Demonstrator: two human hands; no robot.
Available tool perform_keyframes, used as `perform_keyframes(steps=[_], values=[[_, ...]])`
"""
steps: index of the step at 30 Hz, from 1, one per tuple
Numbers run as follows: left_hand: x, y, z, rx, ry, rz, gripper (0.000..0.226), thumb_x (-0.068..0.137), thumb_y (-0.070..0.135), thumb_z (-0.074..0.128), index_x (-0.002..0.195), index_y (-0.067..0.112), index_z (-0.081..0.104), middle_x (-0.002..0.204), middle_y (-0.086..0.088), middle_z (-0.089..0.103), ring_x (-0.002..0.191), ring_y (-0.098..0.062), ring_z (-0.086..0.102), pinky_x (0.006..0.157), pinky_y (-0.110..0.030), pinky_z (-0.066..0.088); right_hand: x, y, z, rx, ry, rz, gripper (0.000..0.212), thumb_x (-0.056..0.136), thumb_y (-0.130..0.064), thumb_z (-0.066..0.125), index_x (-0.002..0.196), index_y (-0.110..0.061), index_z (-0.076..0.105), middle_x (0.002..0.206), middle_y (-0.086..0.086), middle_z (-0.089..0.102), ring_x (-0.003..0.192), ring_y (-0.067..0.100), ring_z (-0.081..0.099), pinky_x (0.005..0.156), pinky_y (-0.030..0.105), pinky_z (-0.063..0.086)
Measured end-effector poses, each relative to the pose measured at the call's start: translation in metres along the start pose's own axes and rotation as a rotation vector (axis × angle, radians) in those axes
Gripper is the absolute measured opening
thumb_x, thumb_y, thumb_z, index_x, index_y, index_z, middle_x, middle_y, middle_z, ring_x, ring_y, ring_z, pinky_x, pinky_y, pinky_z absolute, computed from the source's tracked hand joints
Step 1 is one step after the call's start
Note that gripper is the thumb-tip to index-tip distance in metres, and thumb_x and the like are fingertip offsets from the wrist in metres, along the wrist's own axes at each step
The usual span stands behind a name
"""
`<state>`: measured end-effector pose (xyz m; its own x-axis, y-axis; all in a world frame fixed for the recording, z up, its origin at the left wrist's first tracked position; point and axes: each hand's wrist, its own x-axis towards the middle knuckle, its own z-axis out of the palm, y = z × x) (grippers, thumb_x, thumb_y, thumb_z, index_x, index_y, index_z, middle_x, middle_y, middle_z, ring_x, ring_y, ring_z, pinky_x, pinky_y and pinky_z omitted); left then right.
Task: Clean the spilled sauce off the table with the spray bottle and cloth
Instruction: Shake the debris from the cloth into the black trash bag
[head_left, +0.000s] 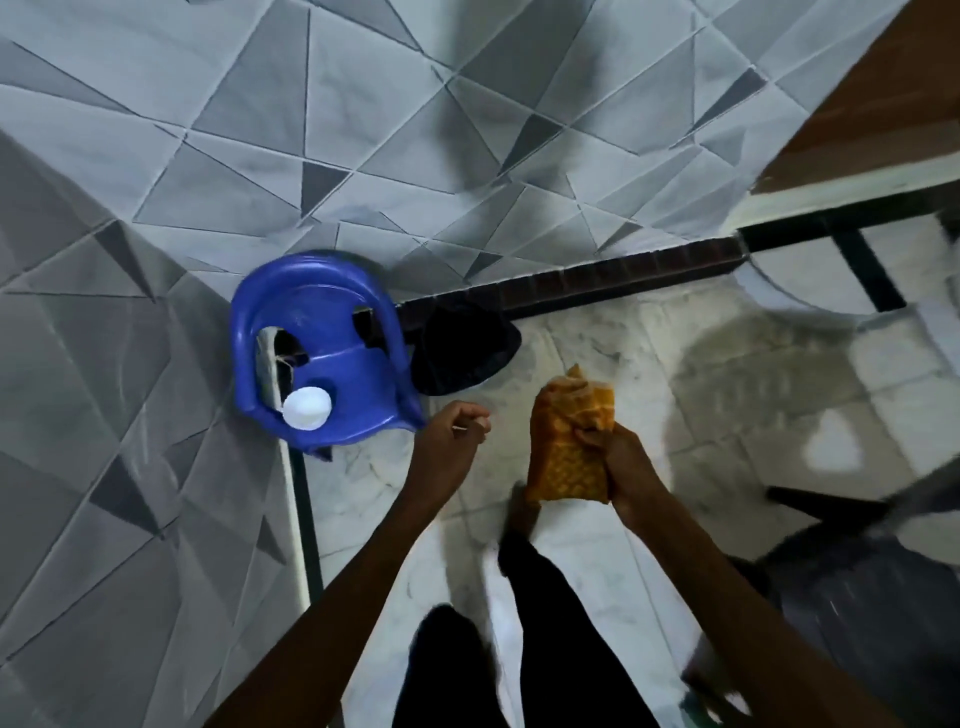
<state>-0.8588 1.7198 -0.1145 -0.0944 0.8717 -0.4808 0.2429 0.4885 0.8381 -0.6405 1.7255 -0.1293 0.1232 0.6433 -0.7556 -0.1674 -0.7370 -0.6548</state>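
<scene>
The right hand (618, 457) grips the bunched orange cloth (569, 441) above the floor, well apart from the tabletop (883, 104) at far right. The left hand (457, 431) is curled closed, apparently empty. No spray bottle or sauce shows (both out of view). Probably best to fold the cloth flat before wiping.

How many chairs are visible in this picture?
2. A blue chair stands by the tiled wall on the left, with a white bowl on its seat; a dark chair, blurred and partly cut off, is at the lower right. Others may be hidden.
</scene>
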Motion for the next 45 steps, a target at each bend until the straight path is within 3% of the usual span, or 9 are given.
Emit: perform_keyframes(steps=[7,13,17,21,26,34,37,40,45], values=[[0.211,-0.088,0.014,-0.032,0.109,-0.231,0.021,0.091,0.014,0.062,0.11,0.023,0.061,0.107,-0.007,0.068,0.098,-0.023,0.065,0.088,-0.039,0.053,0.195,0.006,0.057,-0.104,0.047,0.066,0.03,0.089,-0.012,0.069,0.119,-0.013,0.068,0.113,0.015,0.073,0.103,0.037,0.069,0.095,0.058,0.054],[0.388,-0.208,0.037,0.019,0.203,-0.48,0.046,0.084,0.014,0.065,0.127,0.009,0.052,0.112,-0.016,0.065,0.101,-0.033,0.064,0.082,-0.038,0.052,0.35,0.058,0.104,-0.126,0.069,0.144,0.022,0.094,-0.01,0.06,0.113,-0.017,0.068,0.108,0.012,0.074,0.1,0.034,0.07,0.091,0.053,0.057],[0.474,-0.273,0.033,0.027,0.218,-0.597,0.07,0.087,0.01,0.062,0.149,0.006,0.03,0.145,-0.022,0.042,0.128,-0.04,0.048,0.106,-0.043,0.043,0.417,0.083,0.129,-0.123,0.081,0.192,0.018,0.096,-0.013,0.055,0.102,-0.019,0.071,0.094,0.003,0.076,0.089,0.027,0.073,0.071,0.036,0.059],[0.539,-0.337,0.026,-0.144,0.192,-0.702,0.094,0.071,0.031,0.072,0.152,0.014,0.026,0.146,-0.017,0.043,0.129,-0.039,0.047,0.106,-0.052,0.044,0.459,0.097,0.145,-0.129,0.076,0.203,0.021,0.091,-0.004,0.057,0.097,-0.02,0.07,0.09,0.002,0.076,0.084,0.025,0.073,0.071,0.036,0.059],[0.551,-0.343,0.035,-0.434,0.109,-0.732,0.049,0.098,0.01,0.058,0.144,0.014,0.042,0.133,-0.01,0.055,0.116,-0.032,0.057,0.095,-0.05,0.051,0.478,0.103,0.148,-0.107,0.094,0.221,0.026,0.085,-0.014,0.064,0.11,-0.019,0.071,0.104,0.006,0.077,0.096,0.029,0.073,0.086,0.046,0.059],[0.514,-0.305,0.039,-0.221,0.128,-0.677,0.044,0.095,0.013,0.062,0.137,0.009,0.052,0.132,-0.017,0.059,0.112,-0.039,0.06,0.082,-0.043,0.056,0.427,0.07,0.116,-0.011,0.178,0.23,0.03,0.081,-0.007,0.064,0.108,-0.015,0.073,0.105,0.014,0.076,0.098,0.035,0.072,0.087,0.052,0.058],[0.468,-0.272,0.034,-0.136,0.026,-0.596,0.053,0.089,0.019,0.067,0.139,0.015,0.051,0.132,-0.01,0.06,0.109,-0.033,0.061,0.086,-0.043,0.056,0.368,0.049,0.098,0.058,0.192,0.237,0.029,0.084,-0.003,0.064,0.11,-0.012,0.072,0.105,0.012,0.076,0.093,0.03,0.074,0.078,0.042,0.061],[0.404,-0.228,0.03,-0.034,-0.057,-0.579,0.068,0.077,0.023,0.067,0.142,0.02,0.047,0.138,-0.011,0.055,0.12,-0.037,0.056,0.097,-0.056,0.05,0.283,0.031,0.077,0.144,0.204,0.248,0.026,0.085,0.0,0.065,0.108,-0.009,0.072,0.101,0.013,0.076,0.087,0.029,0.074,0.07,0.036,0.06],[0.268,-0.146,0.029,0.153,-0.257,-0.371,0.055,0.089,0.005,0.059,0.142,0.016,0.046,0.136,-0.013,0.056,0.121,-0.034,0.055,0.104,-0.055,0.045,0.116,0.029,0.039,0.234,0.257,0.219,0.027,0.087,-0.005,0.064,0.112,-0.013,0.07,0.102,0.012,0.077,0.093,0.031,0.074,0.073,0.04,0.059]])
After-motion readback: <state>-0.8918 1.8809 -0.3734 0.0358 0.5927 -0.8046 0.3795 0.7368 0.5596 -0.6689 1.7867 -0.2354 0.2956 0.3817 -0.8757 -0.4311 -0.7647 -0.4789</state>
